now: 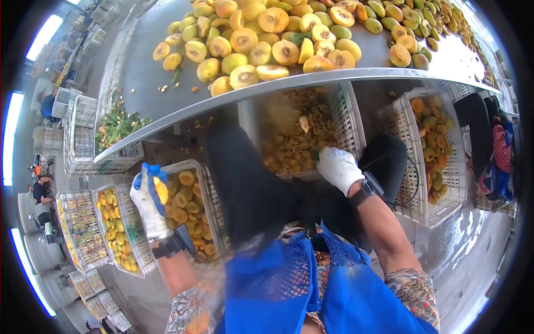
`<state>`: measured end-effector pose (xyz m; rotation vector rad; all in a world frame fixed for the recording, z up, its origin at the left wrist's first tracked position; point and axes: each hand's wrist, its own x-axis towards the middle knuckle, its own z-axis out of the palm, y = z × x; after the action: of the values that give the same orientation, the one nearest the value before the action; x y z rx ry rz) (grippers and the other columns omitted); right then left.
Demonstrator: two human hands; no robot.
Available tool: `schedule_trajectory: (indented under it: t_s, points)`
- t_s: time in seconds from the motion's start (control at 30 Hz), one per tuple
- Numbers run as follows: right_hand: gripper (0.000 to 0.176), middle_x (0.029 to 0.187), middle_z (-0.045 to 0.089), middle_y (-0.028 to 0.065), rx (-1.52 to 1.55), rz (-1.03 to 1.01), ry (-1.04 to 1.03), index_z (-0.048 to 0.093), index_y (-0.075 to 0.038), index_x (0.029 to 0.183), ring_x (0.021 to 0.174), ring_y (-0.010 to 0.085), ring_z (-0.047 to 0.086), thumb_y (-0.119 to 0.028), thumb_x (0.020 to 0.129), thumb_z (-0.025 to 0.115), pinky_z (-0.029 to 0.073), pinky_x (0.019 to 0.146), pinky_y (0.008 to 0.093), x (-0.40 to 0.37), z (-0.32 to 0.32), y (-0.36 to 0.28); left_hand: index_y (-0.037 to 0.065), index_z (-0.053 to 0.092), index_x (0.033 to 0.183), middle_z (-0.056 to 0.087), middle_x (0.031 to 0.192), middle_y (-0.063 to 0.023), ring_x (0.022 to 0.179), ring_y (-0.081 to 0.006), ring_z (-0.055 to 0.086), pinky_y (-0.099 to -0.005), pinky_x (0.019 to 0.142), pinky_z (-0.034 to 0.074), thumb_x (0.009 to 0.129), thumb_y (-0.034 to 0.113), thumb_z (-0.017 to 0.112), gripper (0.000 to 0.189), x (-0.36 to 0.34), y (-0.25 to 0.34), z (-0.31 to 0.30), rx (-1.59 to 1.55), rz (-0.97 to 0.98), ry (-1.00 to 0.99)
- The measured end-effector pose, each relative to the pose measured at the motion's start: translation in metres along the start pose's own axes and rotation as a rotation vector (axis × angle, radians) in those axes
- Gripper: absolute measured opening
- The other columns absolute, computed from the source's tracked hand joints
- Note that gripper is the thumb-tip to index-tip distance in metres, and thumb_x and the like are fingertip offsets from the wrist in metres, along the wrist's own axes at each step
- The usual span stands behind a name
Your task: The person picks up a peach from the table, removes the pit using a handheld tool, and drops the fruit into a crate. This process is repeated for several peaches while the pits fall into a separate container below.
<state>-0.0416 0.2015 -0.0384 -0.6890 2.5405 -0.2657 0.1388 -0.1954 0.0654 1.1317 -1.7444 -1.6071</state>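
Yellow fruit [161,191] in gloved left hand [147,201]

Yellow fruit piece [162,191] is held in the left hand [148,200], partly hidden; visible part narrow, near upright; located between eight and nine o'clock from view centre.

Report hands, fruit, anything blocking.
Left blue-white gloved hand holding yellow fruit piece. Right white-gloved hand near white plastic crate; grip unclear. Black-clad leg partly hides crate.
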Motion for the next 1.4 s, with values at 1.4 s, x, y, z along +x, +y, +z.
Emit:
schedule_trajectory:
  t_s: [1.4]
  points:
    - [0.029, 0.069, 0.063, 0.0187, 0.443, -0.32, 0.517, 0.053, 0.002, 0.1, 0.063, 0.0371, 0.065, -0.02, 0.087, 0.067, 0.052, 0.057, 0.0457, -0.051, -0.059, -0.105, 0.0, 0.061, 0.124, 0.066, 0.118, -0.0167, 0.116, -0.0319, 0.06, -0.0453, 0.1, 0.049, 0.101, 0.041, 0.048, 0.049, -0.079, -0.012, 0.192, -1.049, -0.495, -0.854]
